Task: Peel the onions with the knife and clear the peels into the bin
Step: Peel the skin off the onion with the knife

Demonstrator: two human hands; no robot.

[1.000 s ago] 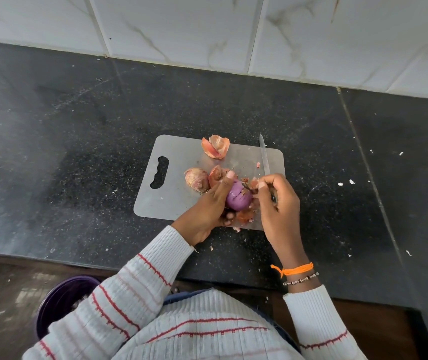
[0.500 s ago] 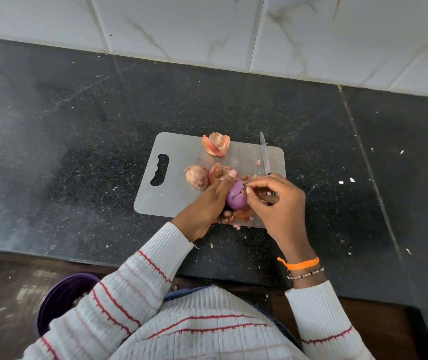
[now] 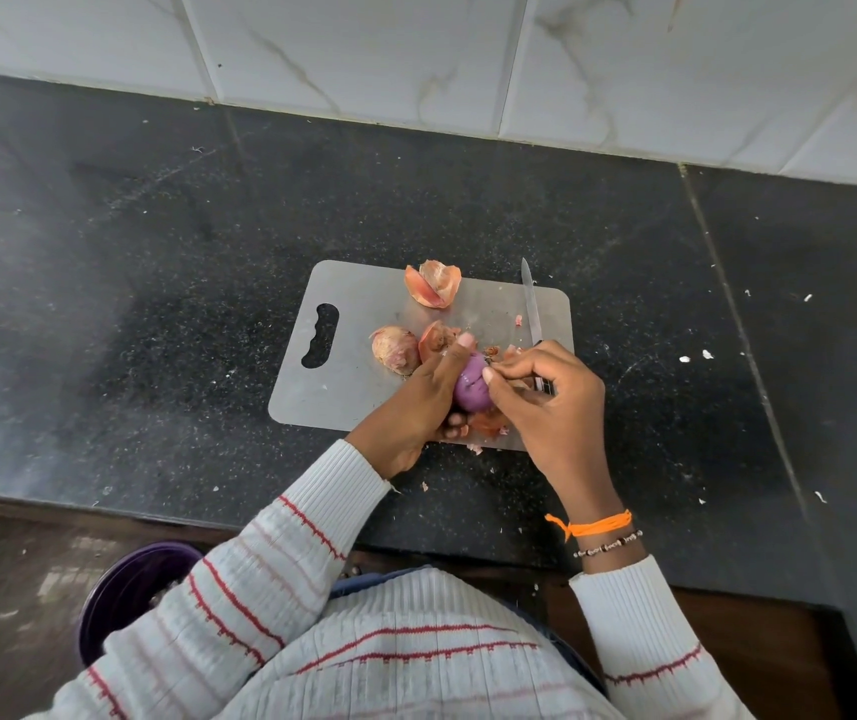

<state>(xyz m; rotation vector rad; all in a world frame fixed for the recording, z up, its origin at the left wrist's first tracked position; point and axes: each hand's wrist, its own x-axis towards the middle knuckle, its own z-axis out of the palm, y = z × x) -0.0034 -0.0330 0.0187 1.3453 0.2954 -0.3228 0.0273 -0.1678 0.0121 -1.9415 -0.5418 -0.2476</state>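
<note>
We're mid-peel: left hand (image 3: 416, 402) grips the purple onion (image 3: 472, 388), right hand (image 3: 546, 397) holds the knife (image 3: 531, 304) while pinching skin; next, strip it off.

head view, looking steeply down

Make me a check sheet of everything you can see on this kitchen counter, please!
Surface: black speckled counter, grey cutting board on it.
Job's things: purple peeled onion; unpeeled onion; knife; purple bin below the counter.
Clutter: peels on the board, white flecks on the counter.
Hands: left hand grips the peeled onion; right hand holds the knife, fingertips at the onion.
Cables: nothing seen.
Surroundings: white marbled wall tiles.
</note>
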